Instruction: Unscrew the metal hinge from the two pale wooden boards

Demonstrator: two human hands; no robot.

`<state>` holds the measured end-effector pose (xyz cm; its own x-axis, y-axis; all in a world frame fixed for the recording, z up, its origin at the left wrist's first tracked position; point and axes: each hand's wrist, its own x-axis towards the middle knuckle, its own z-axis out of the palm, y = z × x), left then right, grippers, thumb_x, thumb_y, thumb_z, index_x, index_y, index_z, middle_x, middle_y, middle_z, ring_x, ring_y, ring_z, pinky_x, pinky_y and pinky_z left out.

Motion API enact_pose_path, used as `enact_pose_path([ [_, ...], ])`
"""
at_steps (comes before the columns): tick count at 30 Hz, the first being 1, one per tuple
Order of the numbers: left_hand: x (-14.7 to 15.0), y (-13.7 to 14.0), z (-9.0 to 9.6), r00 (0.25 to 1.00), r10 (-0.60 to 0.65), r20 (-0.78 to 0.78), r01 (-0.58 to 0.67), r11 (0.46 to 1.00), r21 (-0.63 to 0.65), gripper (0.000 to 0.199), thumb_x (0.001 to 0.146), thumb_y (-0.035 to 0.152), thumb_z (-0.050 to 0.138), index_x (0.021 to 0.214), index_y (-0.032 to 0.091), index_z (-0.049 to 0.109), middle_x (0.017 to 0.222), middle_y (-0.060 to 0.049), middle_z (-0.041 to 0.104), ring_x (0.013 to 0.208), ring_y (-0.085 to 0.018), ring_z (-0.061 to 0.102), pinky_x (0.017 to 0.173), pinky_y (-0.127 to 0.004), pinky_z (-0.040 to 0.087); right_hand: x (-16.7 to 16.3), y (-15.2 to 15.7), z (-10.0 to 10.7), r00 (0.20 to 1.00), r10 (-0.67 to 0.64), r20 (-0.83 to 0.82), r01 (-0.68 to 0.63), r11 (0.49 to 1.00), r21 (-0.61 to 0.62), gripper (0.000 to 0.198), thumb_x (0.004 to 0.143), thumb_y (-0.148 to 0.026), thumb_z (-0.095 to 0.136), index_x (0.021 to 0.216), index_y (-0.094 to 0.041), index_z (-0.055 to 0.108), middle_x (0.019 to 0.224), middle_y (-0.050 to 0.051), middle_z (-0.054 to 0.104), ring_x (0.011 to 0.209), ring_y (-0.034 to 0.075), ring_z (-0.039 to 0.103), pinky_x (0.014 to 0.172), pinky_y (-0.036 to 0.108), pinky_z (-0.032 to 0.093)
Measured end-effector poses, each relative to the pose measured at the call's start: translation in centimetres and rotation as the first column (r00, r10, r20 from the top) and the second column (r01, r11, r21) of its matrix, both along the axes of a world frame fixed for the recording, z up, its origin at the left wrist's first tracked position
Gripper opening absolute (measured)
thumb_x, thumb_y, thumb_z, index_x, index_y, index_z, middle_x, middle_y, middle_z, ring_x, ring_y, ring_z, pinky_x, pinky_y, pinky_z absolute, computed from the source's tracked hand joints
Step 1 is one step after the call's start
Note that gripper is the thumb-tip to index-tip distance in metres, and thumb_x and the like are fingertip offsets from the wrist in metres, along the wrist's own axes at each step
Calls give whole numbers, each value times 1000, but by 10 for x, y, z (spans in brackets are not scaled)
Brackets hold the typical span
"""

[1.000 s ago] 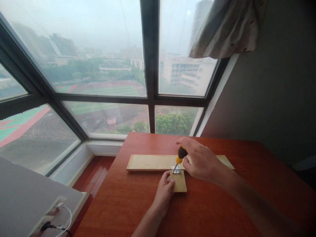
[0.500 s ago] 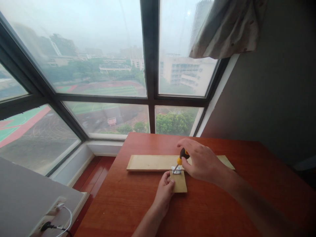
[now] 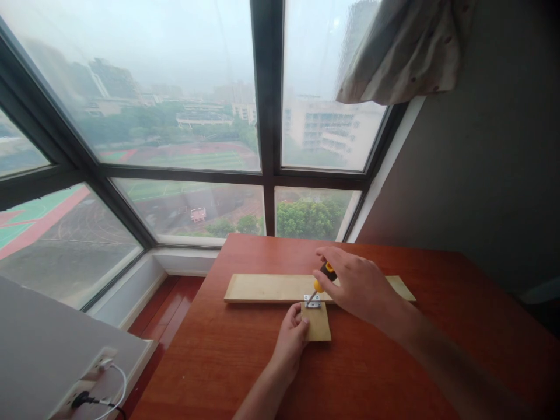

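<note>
Screwdriver (image 3: pixel 319 285) between right fingers (image 3: pixel 335 255)

Screwdriver (image 3: pixel 318 286): black and yellow, shaft grey. Hinge (image 3: pixel 312 301): silvery, dark dots. Small board (image 3: pixel 319 326): dull yellowish tan. Long board (image 3: pixel 266 288): paler, creamy. Table (image 3: pixel 210 361): reddish brown, faint wood grain. Curtain (image 3: pixel 402 55): greyish beige, scattered dark spots. Window frame (image 3: pixel 267 87): dark grey. Floor (image 3: pixel 175 300): deep red. Cable (image 3: pixel 125 382): white; plug (image 3: pixel 80 399): black.

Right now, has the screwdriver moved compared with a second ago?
Yes, slightly: measured against the metal hinge, the screwdriver has its handle leaning further right, while its tip stays at about the same spot.
</note>
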<state>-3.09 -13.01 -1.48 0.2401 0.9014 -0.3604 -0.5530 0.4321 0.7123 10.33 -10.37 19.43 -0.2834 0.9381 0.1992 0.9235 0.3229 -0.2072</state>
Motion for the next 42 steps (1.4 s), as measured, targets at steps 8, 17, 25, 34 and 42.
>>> enact_pose_path([
  [8, -1, 1, 3, 1000, 15, -17, -15, 1000, -27, 45, 61, 23, 72, 104, 19, 57, 94, -6, 69, 75, -18, 64, 65, -25, 47, 1, 1, -3, 998, 56, -41, -55, 998, 24, 40, 83, -22, 47, 123, -22, 53, 118, 6, 64, 101, 21, 62, 83, 32, 45],
  [17, -6, 5, 8, 999, -10, -49, 9, 999, -34, 44, 61, 24, 72, 103, 20, 58, 95, -6, 69, 77, -17, 64, 65, -24, 47, -5, 4, -4, 1000, -22, -2, 22, 1000, 5, 34, 92, -34, 39, 118, -23, 58, 112, 6, 67, 93, 23, 65, 77, 35, 46],
  [25, -7, 5, 5, 1000, -13, -10, 13, 1000, -23, 46, 63, 24, 73, 106, 20, 57, 95, -6, 69, 76, -17, 63, 65, -25, 47, -4, 1, -1, 998, 51, -30, -51, 999, -1, 38, 85, -32, 50, 121, -22, 54, 119, 7, 64, 99, 23, 62, 76, 32, 44],
  [34, -7, 4, 6, 1000, -8, 0, 8, 1000, -23, 44, 65, 21, 71, 107, 18, 57, 96, -7, 70, 75, -16, 63, 65, -24, 47, -3, 0, 0, 996, 72, -56, -72, 997, 9, 44, 79, -21, 51, 123, -22, 51, 121, 6, 63, 102, 21, 61, 81, 30, 43],
  [42, -6, 5, 6, 1000, -1, -6, 1, 1000, -27, 47, 63, 19, 71, 109, 16, 59, 105, -11, 69, 88, -22, 65, 69, -26, 49, -5, 3, -5, 999, -33, 4, 33, 999, 28, 31, 92, -37, 42, 113, -23, 58, 107, 6, 69, 91, 23, 65, 74, 32, 44],
])
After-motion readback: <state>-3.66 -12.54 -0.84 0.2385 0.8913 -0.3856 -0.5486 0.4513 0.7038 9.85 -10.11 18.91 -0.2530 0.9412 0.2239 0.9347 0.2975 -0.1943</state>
